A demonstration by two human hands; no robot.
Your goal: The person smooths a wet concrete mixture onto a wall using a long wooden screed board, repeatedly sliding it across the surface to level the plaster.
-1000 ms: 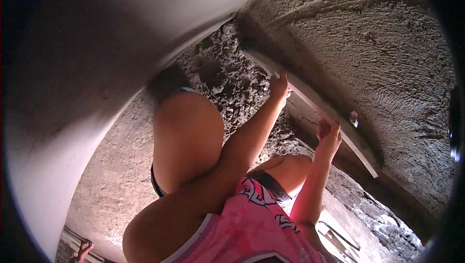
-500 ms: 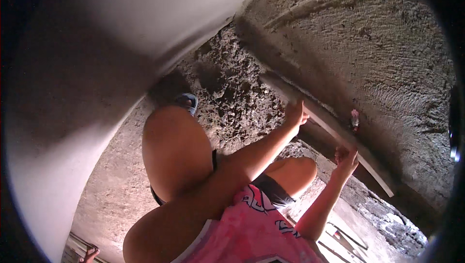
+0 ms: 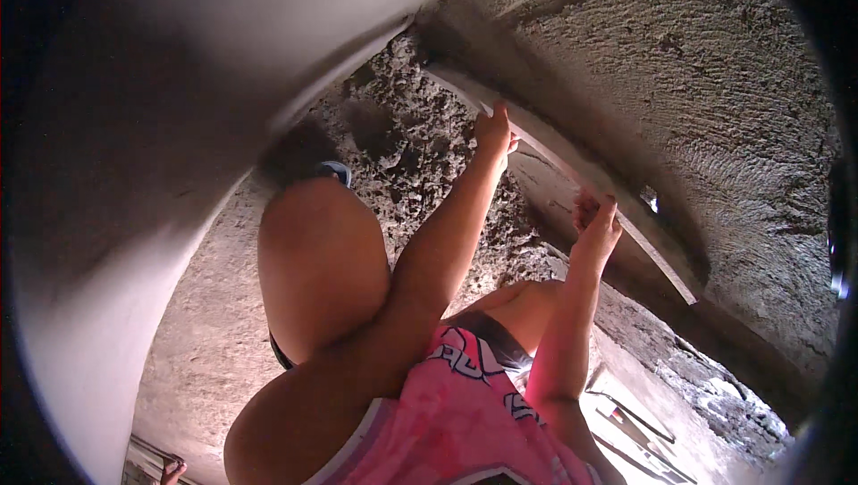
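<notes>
A long, straight, pale screed bar [image 3: 556, 160] slants from the upper middle down to the right, along the foot of a rough plastered wall [image 3: 715, 101]. My left hand [image 3: 494, 134] is closed round it nearer its far end. Lower along the bar, my right hand [image 3: 596, 224] grips it too, fingers curled at its near edge. The bar lies close along the wall; whether its whole length touches cannot be told. Beneath my left hand the ground [image 3: 393, 136] is dark, lumpy and broken.
A smooth pale wall [image 3: 116, 244] rises on the left. My bent knees [image 3: 317, 261] and a sandal [image 3: 336, 172] are between it and the bar. A whitish lump [image 3: 651, 201] shows on the plastered wall. Another person's hand [image 3: 172, 472] appears at the lower left.
Both my hands have moved up and to the left, carrying the screed bar with them along the plastered wall. My arms are stretched further out.
</notes>
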